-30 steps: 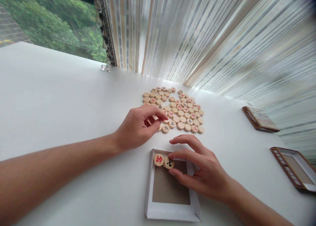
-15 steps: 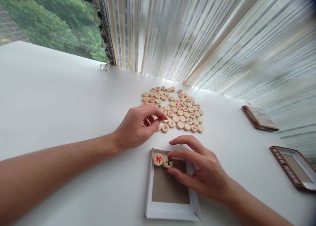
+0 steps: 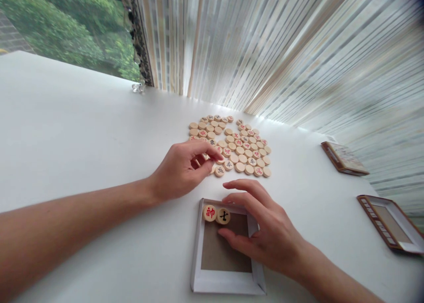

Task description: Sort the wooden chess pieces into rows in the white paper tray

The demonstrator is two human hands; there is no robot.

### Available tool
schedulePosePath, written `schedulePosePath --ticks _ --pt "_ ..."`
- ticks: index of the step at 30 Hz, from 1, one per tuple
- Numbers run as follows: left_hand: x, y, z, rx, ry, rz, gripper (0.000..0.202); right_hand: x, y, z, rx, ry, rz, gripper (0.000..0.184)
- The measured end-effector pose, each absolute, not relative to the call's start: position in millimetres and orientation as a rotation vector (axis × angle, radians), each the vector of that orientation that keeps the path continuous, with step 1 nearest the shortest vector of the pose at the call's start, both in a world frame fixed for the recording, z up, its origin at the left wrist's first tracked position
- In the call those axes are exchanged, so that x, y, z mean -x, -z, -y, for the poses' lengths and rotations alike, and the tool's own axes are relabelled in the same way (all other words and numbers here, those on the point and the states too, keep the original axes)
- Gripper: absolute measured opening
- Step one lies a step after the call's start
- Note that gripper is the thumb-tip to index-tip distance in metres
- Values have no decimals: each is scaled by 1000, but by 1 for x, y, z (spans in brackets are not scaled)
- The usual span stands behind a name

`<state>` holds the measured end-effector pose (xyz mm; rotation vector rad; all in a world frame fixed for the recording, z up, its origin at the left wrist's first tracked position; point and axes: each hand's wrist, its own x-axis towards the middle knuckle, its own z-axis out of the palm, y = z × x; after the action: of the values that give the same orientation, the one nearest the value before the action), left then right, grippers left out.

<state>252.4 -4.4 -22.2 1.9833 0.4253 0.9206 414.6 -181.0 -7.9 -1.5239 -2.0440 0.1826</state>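
Several round wooden chess pieces [image 3: 240,144] lie flat in a cluster on the white table [image 3: 76,130]. My left hand [image 3: 183,168] rests at the cluster's near left edge, thumb and forefinger pinched on one piece there. A shallow white box tray [image 3: 225,283] with a brown floor sits in front of me. It holds two pieces at its far edge, one with a red character [image 3: 210,213] and one with a black character [image 3: 224,216]. My right hand [image 3: 261,228] hovers over the tray's right side, fingers spread, just beside the black-marked piece.
Two other flat boxes lie at the right: a closed one [image 3: 344,158] further back and an open tray [image 3: 389,223] nearer. Striped curtains hang behind the table. A window with greenery is at the upper left, with a small glass object [image 3: 138,87] on the sill.
My right fingers have lifted off the black-marked piece and drawn slightly back. My left hand stays pinched at the cluster's edge. The view shifted a little.
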Motion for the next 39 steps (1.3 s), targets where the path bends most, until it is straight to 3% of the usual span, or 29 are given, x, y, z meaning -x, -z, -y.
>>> schedulePosePath --ticks 39 --pt "-252 22 4 -1983 -908 -420 21 -415 8 180 1495 -112 2014 24"
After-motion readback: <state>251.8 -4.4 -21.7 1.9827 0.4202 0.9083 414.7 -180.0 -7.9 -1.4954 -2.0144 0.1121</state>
